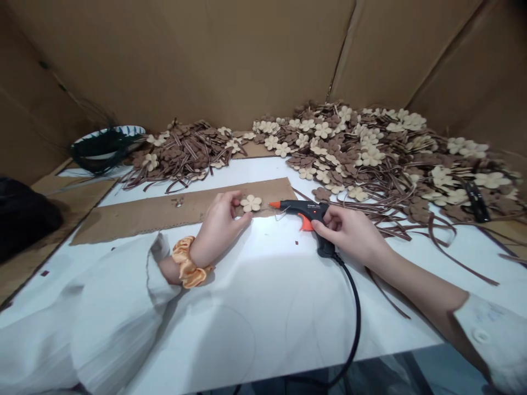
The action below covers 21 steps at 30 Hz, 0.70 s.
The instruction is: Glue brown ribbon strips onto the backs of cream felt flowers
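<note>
My left hand pinches a cream felt flower that lies on a strip of brown cardboard. An orange scrunchie is round that wrist. My right hand grips a black glue gun with an orange trigger. Its orange nozzle points left, a few centimetres from the flower. The gun's black cable runs down over the front edge of the white table.
A big heap of cream and brown felt flowers with brown strips fills the back right. A smaller heap lies at the back left beside a dish. Cardboard walls close in the back. A dark object sits far left.
</note>
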Tool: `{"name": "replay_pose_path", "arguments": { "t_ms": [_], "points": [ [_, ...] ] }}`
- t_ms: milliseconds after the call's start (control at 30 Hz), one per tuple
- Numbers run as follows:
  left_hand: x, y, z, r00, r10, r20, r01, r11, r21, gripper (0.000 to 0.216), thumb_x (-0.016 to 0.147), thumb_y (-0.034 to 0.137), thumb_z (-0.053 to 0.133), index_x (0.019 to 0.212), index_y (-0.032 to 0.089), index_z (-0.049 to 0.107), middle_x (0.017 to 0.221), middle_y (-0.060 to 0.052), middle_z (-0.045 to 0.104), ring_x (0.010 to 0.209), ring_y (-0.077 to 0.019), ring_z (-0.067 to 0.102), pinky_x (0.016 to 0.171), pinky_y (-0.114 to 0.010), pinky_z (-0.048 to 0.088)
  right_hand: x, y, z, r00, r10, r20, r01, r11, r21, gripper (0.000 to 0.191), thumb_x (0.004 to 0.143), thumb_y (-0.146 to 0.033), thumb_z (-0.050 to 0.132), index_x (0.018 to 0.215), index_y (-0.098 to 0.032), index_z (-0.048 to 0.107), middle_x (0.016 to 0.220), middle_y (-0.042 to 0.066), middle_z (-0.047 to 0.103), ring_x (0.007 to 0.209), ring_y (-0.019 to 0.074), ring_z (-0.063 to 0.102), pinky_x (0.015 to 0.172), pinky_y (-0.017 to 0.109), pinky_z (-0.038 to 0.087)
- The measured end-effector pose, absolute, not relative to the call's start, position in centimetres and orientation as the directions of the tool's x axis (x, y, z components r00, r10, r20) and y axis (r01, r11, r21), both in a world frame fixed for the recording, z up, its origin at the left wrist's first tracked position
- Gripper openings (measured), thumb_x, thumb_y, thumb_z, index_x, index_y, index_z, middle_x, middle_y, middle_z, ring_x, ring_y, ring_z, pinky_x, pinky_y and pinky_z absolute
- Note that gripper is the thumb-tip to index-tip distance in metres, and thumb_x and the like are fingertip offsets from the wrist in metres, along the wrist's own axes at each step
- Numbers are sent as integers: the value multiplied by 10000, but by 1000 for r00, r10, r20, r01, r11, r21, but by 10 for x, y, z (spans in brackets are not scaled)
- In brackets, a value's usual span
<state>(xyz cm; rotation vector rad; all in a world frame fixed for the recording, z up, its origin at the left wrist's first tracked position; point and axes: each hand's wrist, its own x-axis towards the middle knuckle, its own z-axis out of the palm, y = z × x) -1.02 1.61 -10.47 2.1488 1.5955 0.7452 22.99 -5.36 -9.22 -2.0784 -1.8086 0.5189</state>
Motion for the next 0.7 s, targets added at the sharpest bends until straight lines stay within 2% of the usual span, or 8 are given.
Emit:
{"name": "replay_pose_path", "arguments": {
  "t_ms": [133, 233, 400, 533, 633, 700],
  "points": [
    [-11, 18, -103, 233, 950, 207, 785, -309, 537, 386, 735, 301, 569, 1079, 129, 608, 786, -39, 540, 793, -209, 544, 750, -342, 441, 230, -55, -89, 120, 992, -27, 893, -120, -433, 322, 752, -513, 514, 632, -215, 491, 597, 7, 603, 563, 168, 525, 493, 258, 291],
    [-11, 19, -102, 238, 949, 208, 792, -314, 524, 362, 734, 307, 564, 1042, 126, 626, 750, -35, 536, 737, -201, 542, 691, -322, 433, 234, -55, -85, 151, 987, 45, 886, -115, -448, 360, 772, -536, 495, 612, -213, 507, 577, 11, 592, 550, 167, 521, 491, 259, 288],
    [-13, 21, -101, 244, 950, 192, 797, -310, 518, 358, 731, 326, 566, 1024, 131, 633, 738, -38, 554, 691, -197, 536, 639, -305, 419, 246, -47, -84, 189, 964, 187, 857, -70, -510, 270, 811, -414, 489, 664, -197, 553, 629, 27, 624, 567, 165, 530, 541, 266, 327],
    [-14, 24, -101, 242, 949, 204, 800, -314, 511, 366, 729, 338, 568, 1021, 126, 632, 801, -57, 573, 692, -197, 538, 643, -306, 415, 253, -37, -86, 31, 970, 240, 884, 86, -459, 221, 829, -303, 460, 731, -170, 606, 807, 76, 669, 767, 203, 558, 710, 302, 365],
    [-15, 27, -102, 247, 948, 203, 792, -318, 521, 364, 727, 345, 567, 1006, 118, 630, 803, -62, 584, 701, -203, 543, 645, -304, 414, 250, -27, -84, -55, 980, 192, 893, 134, -430, 260, 847, -292, 425, 764, -173, 641, 919, 82, 678, 881, 224, 540, 804, 338, 336],
    [-15, 29, -103, 245, 948, 205, 788, -318, 528, 367, 725, 345, 570, 1006, 117, 626, 795, -62, 589, 709, -207, 546, 651, -304, 414, 247, -18, -82, -91, 984, 155, 896, 149, -418, 281, 845, -285, 415, 730, -183, 650, 897, 73, 684, 901, 235, 522, 808, 352, 324]
  ]
}}
